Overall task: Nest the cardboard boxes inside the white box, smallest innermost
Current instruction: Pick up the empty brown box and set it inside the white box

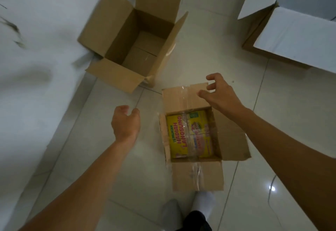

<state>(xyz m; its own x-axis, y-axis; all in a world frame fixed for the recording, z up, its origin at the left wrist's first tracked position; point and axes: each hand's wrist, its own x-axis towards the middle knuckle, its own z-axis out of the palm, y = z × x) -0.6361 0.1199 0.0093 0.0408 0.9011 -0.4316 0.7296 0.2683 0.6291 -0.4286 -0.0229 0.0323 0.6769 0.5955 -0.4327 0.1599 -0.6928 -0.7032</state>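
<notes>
The plain brown cardboard box [131, 36] in front of me is brown inside too. My nearer small brown cardboard box [190, 136] has a yellow printed bottom with red and green lettering and shiny clear tape. The large white-flapped box [294, 36] shows brown sides. Pale glossy floor tiles [227, 49], grey grout.

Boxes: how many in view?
3. Large brown box open, top centre by the wall; small taped box open, between both hands; white box top right, partly cut off. More may be out of frame.

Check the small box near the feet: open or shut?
Open: the small box has its flaps spread outward, with a yellow printed inner box visible inside.
</notes>
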